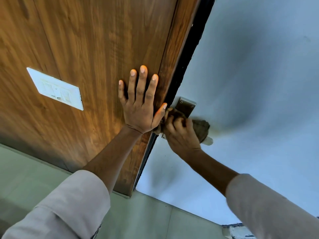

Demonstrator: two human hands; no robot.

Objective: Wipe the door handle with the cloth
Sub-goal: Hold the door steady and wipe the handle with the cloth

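The metal door handle plate [186, 106] is fixed on the pale blue-grey door [250, 75], close to its edge. My right hand [181, 133] is closed around a brown cloth [201, 129], pressing it on the handle below the plate; the lever itself is mostly hidden, with only a pale tip [209, 141] showing. My left hand [140, 102] lies flat with fingers spread on the brown wooden panel [89, 49], its thumb touching the door's edge next to the cloth.
A white switch plate [56, 88] is mounted on the wooden panel to the left. A dark gap [189, 49] runs between the panel and the door. Greenish floor tiles [146, 213] lie below.
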